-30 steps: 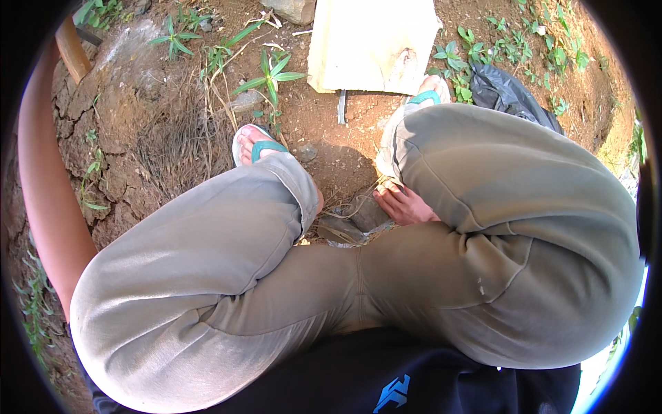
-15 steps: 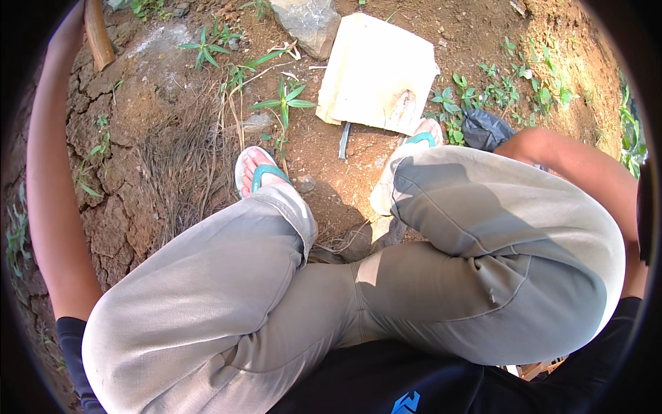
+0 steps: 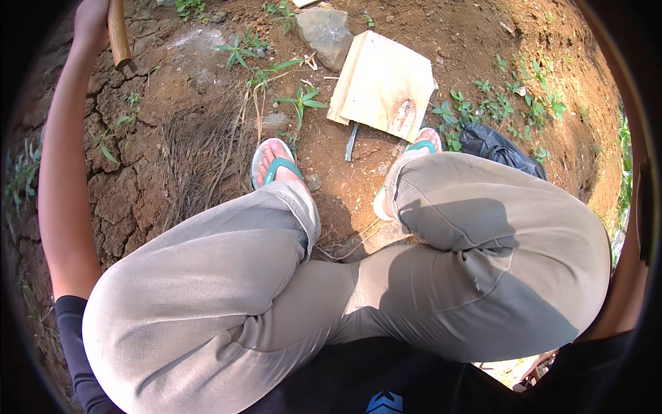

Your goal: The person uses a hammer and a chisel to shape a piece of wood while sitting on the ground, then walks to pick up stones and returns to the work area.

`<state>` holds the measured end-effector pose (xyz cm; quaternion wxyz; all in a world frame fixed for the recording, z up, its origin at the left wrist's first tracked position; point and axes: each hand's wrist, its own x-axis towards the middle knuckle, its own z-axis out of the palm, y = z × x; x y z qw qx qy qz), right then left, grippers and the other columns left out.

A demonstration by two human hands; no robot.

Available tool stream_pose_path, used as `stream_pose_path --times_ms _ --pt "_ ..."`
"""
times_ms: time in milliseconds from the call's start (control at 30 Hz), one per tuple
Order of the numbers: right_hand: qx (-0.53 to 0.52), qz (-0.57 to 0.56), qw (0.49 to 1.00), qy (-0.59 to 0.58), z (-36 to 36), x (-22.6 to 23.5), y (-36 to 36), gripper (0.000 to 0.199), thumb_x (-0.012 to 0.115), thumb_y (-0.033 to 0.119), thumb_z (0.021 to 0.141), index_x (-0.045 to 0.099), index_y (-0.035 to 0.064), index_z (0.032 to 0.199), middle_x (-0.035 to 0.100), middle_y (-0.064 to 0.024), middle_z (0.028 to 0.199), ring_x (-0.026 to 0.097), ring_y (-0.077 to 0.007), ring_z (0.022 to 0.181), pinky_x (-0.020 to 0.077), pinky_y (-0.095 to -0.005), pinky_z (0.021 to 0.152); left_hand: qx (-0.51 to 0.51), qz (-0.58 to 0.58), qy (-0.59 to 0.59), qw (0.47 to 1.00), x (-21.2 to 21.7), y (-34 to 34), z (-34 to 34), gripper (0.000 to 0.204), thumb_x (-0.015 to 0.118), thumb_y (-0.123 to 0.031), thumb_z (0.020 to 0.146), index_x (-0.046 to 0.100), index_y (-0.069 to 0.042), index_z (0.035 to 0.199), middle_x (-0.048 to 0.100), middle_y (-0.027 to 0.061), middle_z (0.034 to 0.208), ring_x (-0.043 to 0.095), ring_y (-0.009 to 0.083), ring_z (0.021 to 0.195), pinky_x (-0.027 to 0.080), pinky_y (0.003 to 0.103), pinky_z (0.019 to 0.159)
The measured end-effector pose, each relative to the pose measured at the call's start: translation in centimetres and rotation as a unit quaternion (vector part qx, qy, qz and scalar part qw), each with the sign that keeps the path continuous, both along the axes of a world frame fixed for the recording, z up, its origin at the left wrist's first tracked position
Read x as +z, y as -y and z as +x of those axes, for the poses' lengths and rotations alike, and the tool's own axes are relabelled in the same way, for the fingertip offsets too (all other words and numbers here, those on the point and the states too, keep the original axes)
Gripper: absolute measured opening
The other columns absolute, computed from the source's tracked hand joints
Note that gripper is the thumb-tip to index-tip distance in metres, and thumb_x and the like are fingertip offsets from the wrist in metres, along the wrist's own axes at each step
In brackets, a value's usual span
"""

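At the upper left, my left hand is closed around a curved brown wooden handle. Its lower end points down over the cracked soil, and the upper part of the tool is cut off by the picture's edge. My right forearm runs up along the right rim, and the right hand lies outside the picture. Beyond my feet a pale wooden block with a dark knot rests on the ground, touched by neither hand. A thin grey strip sticks out from under its near edge.
A grey rock lies just left of the block. Beside my right knee is a black plastic bag. My feet in teal-strapped flip-flops stand on bare soil. Dry grass and small green weeds are scattered around.
My right arm has moved from beside the black bag up and out along the right rim. The left hand with the wooden handle appears slightly lower and further right, as the whole view has shifted.
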<state>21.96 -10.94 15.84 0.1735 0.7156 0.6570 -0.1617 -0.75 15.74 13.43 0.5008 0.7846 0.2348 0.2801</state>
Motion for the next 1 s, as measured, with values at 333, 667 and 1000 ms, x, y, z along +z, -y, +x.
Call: stream_pose_path --times_ms 333,667,1000 --pt "0.030 0.027 0.999 -0.028 -5.4 6.7 4.6 0.046 0.065 0.018 0.081 0.059 0.0078 0.125 0.067 -0.0192 0.110 0.063 -0.0342 0.103 0.0501 -0.0436 0.086 0.025 0.021 -0.066 0.997 4.4 -1.9 -6.9 0.030 0.070 -0.039 0.082 0.068 -0.010 0.082 0.063 -0.0021 0.073 0.054 0.0069 0.065 0.041 0.025 0.062" --pt "-0.097 0.137 0.976 -0.137 -10.5 0.6 13.0 0.043 0.065 0.014 0.085 0.058 0.0101 0.127 0.065 -0.0166 0.109 0.064 -0.0286 0.098 0.0517 -0.0417 0.089 0.094 0.044 -0.067 0.992 11.2 0.2 -12.9 0.028 0.071 -0.037 0.083 0.066 -0.009 0.081 0.058 -0.0033 0.070 0.049 0.0066 0.060 0.038 0.025 0.058" --pt "-0.214 0.181 0.942 -0.183 -18.6 -20.2 23.0 0.097 0.077 0.052 0.072 0.029 0.0175 0.149 0.033 -0.0228 0.145 0.037 -0.0414 0.132 0.0348 -0.0505 0.108 0.124 0.047 -0.057 0.989 11.0 1.9 -13.4 0.025 0.071 -0.033 0.084 0.065 -0.008 0.081 0.060 -0.0014 0.070 0.053 0.0078 0.062 0.040 0.025 0.061"
